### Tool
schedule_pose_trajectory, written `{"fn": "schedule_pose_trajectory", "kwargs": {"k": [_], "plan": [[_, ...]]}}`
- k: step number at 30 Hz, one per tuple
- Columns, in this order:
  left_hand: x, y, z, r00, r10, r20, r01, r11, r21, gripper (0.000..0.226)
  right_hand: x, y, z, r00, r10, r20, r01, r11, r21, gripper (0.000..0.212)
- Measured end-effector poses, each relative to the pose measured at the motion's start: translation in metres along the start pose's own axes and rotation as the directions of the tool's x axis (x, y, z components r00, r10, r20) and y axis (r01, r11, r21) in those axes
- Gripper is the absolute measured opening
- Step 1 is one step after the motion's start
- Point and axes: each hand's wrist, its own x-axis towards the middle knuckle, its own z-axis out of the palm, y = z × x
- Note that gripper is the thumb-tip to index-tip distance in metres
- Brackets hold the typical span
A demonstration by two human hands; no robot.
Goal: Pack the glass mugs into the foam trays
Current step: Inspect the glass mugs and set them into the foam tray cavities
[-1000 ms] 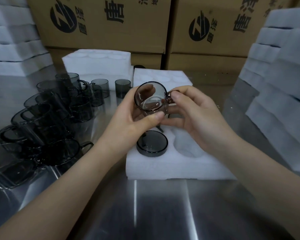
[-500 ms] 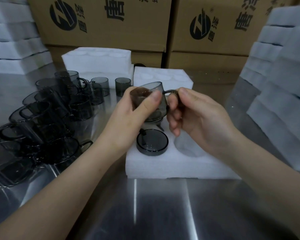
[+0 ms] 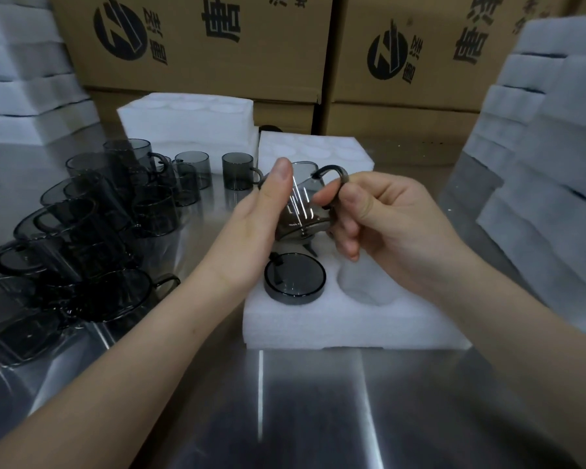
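A smoky glass mug [image 3: 301, 204] is held in the air above a white foam tray [image 3: 339, 319] on the steel table. My left hand [image 3: 261, 228] grips the mug's body, thumb up along its side. My right hand [image 3: 383, 221] pinches the mug's dark handle at the top. The mug is tilted, its base toward me. Another mug [image 3: 295, 278] sits in the tray's front left pocket. The front right pocket [image 3: 369, 282] holds nothing. Several more mugs [image 3: 92, 231] stand and lie crowded at the left.
A second foam tray [image 3: 318, 148] lies behind the first, and a thicker foam block [image 3: 186, 120] at back left. Foam stacks rise at the right [image 3: 548, 170] and far left [image 3: 21, 86]. Cardboard boxes [image 3: 217, 42] line the back.
The mug has turned from mouth facing me to base facing me. My right hand moved up onto the handle, and my left thumb now lies along the mug's side.
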Motion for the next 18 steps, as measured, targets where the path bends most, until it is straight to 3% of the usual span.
{"fn": "schedule_pose_trajectory", "kwargs": {"k": [2, 5, 11, 15, 16, 18], "plan": [[0.0013, -0.0010, 0.0014, 0.999, 0.014, 0.033, -0.015, 0.999, 0.030, 0.067, 0.0014, -0.0009, -0.0010, 0.999, 0.027, -0.025, -0.025, 0.998, 0.058, 0.028], [-0.0009, -0.0019, 0.0041, 0.998, 0.040, -0.040, -0.039, 0.999, 0.020, 0.042, 0.0035, -0.0009, -0.0028, 0.994, 0.087, -0.063, -0.081, 0.992, 0.094, 0.039], [-0.0047, -0.0003, 0.0043, 0.992, 0.094, -0.082, -0.079, 0.983, 0.167, 0.048, 0.0026, 0.0024, -0.0040, 0.973, 0.130, -0.192, -0.148, 0.986, -0.082, 0.055], [-0.0043, 0.0060, 0.0018, 0.984, 0.093, -0.151, -0.095, 0.996, -0.001, 0.064, 0.0012, 0.0012, -0.0047, 0.977, 0.114, -0.178, -0.089, 0.986, 0.140, 0.030], [-0.0041, 0.0068, 0.0009, 0.982, 0.094, -0.162, -0.102, 0.994, -0.043, 0.063, 0.0010, 0.0012, -0.0042, 0.978, 0.091, -0.186, -0.069, 0.990, 0.124, 0.023], [-0.0040, 0.0075, -0.0010, 0.985, 0.096, -0.147, -0.109, 0.990, -0.086, 0.055, 0.0006, 0.0015, -0.0023, 0.978, 0.068, -0.195, -0.060, 0.997, 0.046, 0.030]]}}
